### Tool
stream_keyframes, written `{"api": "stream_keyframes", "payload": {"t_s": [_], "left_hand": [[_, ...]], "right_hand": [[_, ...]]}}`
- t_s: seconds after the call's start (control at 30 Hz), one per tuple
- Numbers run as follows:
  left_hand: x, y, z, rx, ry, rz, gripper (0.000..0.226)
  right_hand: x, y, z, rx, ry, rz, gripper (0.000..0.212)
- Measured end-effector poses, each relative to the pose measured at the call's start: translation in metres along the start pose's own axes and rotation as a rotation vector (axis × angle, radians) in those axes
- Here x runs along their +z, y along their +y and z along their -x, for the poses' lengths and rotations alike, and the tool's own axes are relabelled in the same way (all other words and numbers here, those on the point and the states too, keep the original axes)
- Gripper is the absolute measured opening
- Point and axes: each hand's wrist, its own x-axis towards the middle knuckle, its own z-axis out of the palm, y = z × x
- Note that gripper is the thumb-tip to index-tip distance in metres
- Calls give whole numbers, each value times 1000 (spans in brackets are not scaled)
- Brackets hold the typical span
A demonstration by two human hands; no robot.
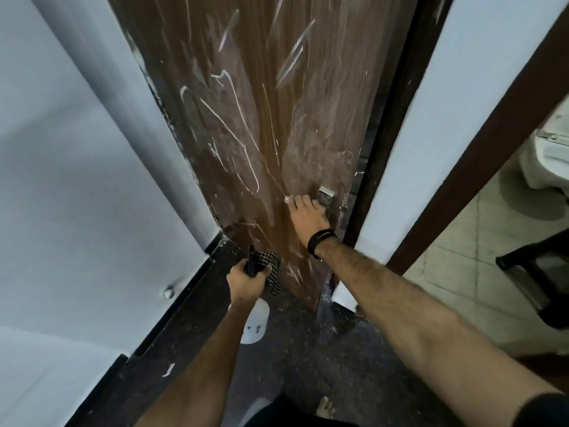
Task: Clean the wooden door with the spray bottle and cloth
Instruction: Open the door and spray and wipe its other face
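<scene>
A brown wooden door (252, 112) fills the middle of the view, streaked with white smears and dusty marks. My right hand (309, 215) grips its metal lever handle (323, 197) near the door's right edge. My left hand (248, 280) is low in front of the door's bottom. It holds the black head of a white spray bottle (255, 322), whose body hangs below my wrist. The same hand also holds a black-and-white checked cloth (272, 272) bunched over the fingers. The cloth is close to the door; whether it touches is unclear.
A pale wall (77, 180) with a black skirting runs along the left. A dark door frame (388, 149) and white wall stand to the right. Beyond them lie a tiled floor, a white toilet (551, 161) and a dark stool (542, 272). My bare foot (325, 409) stands on the dark speckled floor.
</scene>
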Motion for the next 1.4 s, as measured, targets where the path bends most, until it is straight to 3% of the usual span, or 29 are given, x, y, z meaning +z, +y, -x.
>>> {"api": "stream_keyframes", "payload": {"t_s": [0.5, 0.83, 0.97, 1.4], "left_hand": [[53, 71, -132, 108, -299, -68, 36], [63, 103, -212, 164, -516, -112, 35], [69, 107, -220, 161, -539, -145, 41], [86, 113, -219, 135, -551, -151, 41]], "right_hand": [[7, 62, -87, 259, -96, 28, 64], [18, 65, -117, 288, -124, 116, 47], [23, 62, -118, 267, -131, 152, 40], [25, 79, -121, 344, -146, -58, 35]]}}
